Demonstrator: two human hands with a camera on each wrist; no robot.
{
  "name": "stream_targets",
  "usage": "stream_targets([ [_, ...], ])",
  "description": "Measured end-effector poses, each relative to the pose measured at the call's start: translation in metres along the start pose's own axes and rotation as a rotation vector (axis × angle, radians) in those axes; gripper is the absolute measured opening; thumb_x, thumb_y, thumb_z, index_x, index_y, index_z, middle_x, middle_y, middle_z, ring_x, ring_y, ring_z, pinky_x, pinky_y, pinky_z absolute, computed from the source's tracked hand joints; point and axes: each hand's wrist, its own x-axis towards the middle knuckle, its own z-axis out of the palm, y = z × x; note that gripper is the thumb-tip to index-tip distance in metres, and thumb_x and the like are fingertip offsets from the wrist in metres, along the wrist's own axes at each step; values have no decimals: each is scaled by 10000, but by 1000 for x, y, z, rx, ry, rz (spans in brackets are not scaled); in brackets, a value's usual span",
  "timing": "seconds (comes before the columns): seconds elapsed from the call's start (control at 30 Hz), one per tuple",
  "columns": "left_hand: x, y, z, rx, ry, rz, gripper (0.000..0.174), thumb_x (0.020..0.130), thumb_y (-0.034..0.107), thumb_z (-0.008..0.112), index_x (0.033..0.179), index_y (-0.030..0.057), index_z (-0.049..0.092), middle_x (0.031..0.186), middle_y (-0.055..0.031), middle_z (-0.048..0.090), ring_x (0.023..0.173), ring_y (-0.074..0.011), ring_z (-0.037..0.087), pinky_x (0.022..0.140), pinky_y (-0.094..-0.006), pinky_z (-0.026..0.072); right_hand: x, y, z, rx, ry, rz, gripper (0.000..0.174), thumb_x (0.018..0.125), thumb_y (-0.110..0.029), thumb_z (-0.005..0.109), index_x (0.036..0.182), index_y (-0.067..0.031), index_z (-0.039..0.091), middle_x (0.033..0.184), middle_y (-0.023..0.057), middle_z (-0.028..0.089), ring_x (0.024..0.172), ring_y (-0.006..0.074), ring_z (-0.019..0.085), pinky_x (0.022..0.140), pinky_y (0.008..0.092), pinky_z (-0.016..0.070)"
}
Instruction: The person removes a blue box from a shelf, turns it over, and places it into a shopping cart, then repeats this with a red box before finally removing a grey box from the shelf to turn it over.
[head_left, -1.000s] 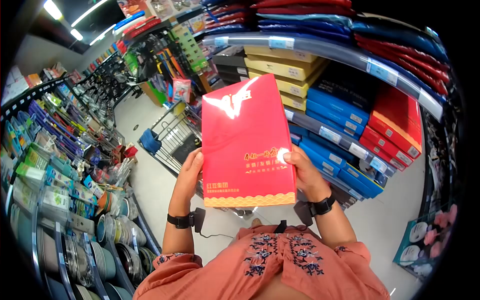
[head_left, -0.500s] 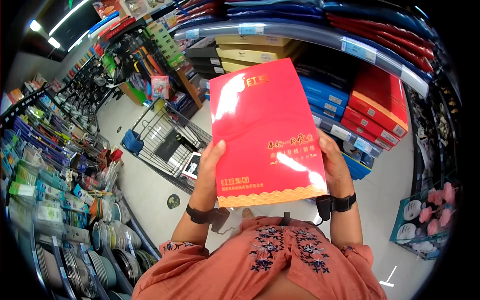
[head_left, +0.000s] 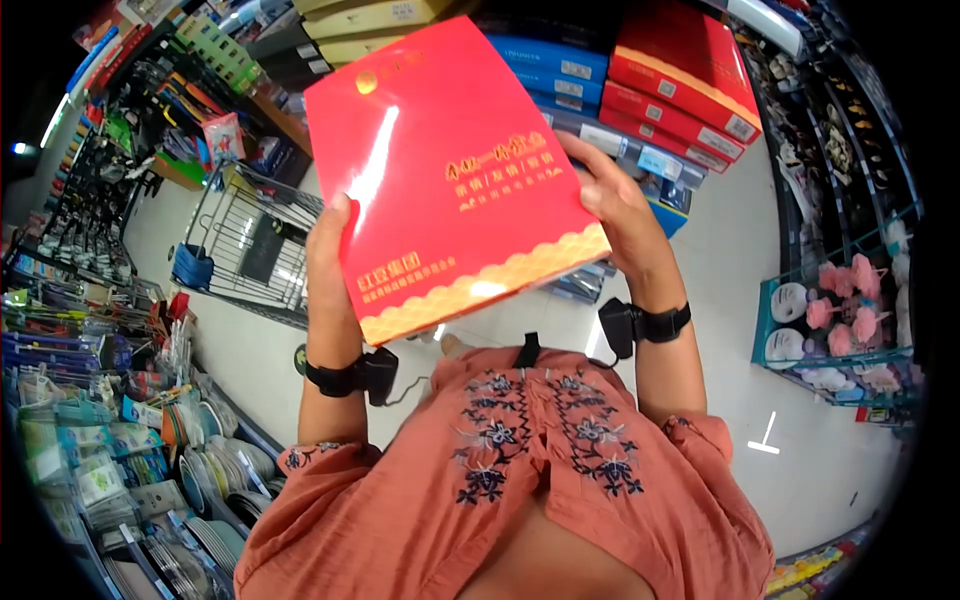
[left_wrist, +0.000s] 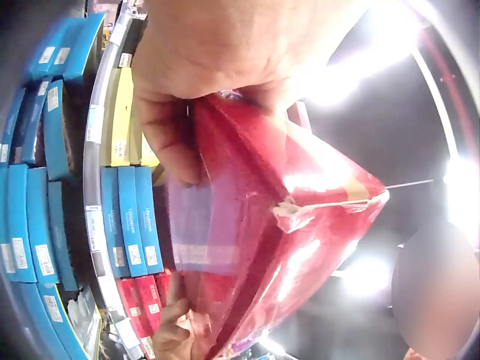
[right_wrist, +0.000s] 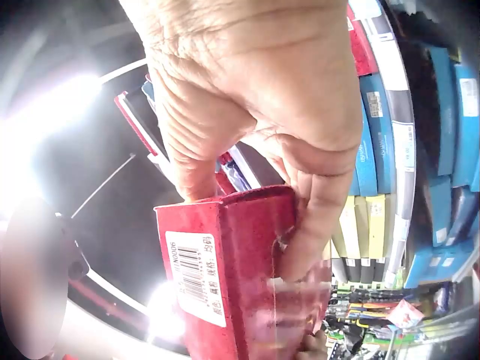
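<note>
Both hands hold a flat red gift box (head_left: 430,160) with gold lettering and a gold scalloped band along its near edge. My left hand (head_left: 328,260) grips its left side, thumb on top. At the right side my right hand (head_left: 625,205) grips it with the thumb near the top edge. The left wrist view shows the left fingers curled under the box (left_wrist: 300,225), whose near corner looks worn. In the right wrist view a white barcode label (right_wrist: 195,277) is on the box's end, and the right fingers bend round its underside.
Shelves ahead hold stacked red boxes (head_left: 680,90), blue boxes (head_left: 550,75) and yellow boxes (head_left: 370,20). A wire shopping cart (head_left: 250,245) stands at the left on the tiled floor. Racks of plates (head_left: 215,545) line the near left, and a wire basket with pink items (head_left: 845,310) stands right.
The view has tilted down and turned right. The box has shifted left and up in view, its near edge now slanting up to the right. Both hands keep their grip.
</note>
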Motion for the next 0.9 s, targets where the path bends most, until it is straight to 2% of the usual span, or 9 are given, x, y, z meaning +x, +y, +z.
stream_targets([
  [0.03, -4, 2, 5, -7, 51, 6, 442, 1045, 334, 501, 1216, -71, 551, 1054, -211, 708, 840, -248, 757, 700, -317, 647, 0, 2, 1, 4, 1, 1, 823, 904, -364, 713, 1520, 36, 342, 1292, 181, 627, 1194, 216, 621, 1017, 329, 480],
  [0.07, -5, 4, 5, -12, 55, -14, 456, 1042, 349, 517, 1201, -76, 558, 1029, -210, 713, 816, -246, 759, 678, -312, 649, 1, -1, 4, 45, -15, 2, 810, 910, -346, 711, 1509, 58, 345, 1289, 190, 627, 1195, 219, 621, 1029, 335, 476],
  [0.1, -7, 6, 6, -41, 45, -44, 459, 1042, 350, 517, 1219, -73, 550, 1050, -211, 711, 826, -244, 759, 680, -315, 650, 2, -1, 4, 43, -24, 14, 804, 911, -352, 706, 1497, 73, 356, 1291, 202, 626, 1204, 223, 620, 1038, 335, 472],
  [0.23, -6, 2, 3, -28, 85, 23, 474, 1043, 345, 506, 1268, -72, 526, 1082, -208, 704, 848, -235, 756, 701, -312, 647, 5, 3, 8, 14, 16, 1, 779, 919, -377, 683, 1479, 76, 388, 1294, 217, 624, 1207, 228, 626, 1039, 332, 476],
  [0.5, -22, 14, -10, -92, 112, -86, 513, 1031, 397, 518, 1293, -44, 516, 1115, -204, 697, 879, -264, 755, 749, -335, 649, 9, 7, 18, -40, -2, 37, 721, 942, -434, 656, 1413, 81, 472, 1304, 209, 618, 1186, 228, 635, 1033, 322, 478],
  [0.63, -23, 14, -25, -168, 149, -92, 502, 991, 404, 612, 1307, 25, 518, 1166, -200, 694, 944, -275, 749, 781, -387, 650, 16, 16, 23, -21, 23, 60, 728, 964, -516, 632, 1375, 74, 514, 1283, 189, 635, 1171, 210, 640, 1014, 317, 490],
  [0.67, -22, 14, -29, -199, 130, -94, 498, 987, 393, 621, 1299, 18, 519, 1162, -212, 694, 933, -284, 750, 774, -398, 652, 18, 18, 23, -14, 29, 76, 730, 966, -524, 628, 1370, 74, 518, 1276, 189, 640, 1164, 207, 645, 1009, 318, 495],
  [0.77, -21, 9, -42, -178, 119, -81, 506, 1036, 385, 532, 1374, 10, 488, 1214, -183, 675, 989, -246, 739, 798, -348, 647, 21, 24, 27, 6, 32, 109, 739, 971, -548, 618, 1356, 75, 528, 1257, 191, 653, 1141, 201, 658, 992, 320, 511],
  [0.9, -23, 8, -45, -222, 141, -97, 496, 1041, 373, 530, 1390, 24, 481, 1224, -181, 670, 998, -234, 734, 815, -349, 636, 21, 25, 36, 28, 54, 147, 738, 976, -558, 609, 1346, 76, 536, 1249, 198, 659, 1117, 193, 671, 975, 315, 526],
])
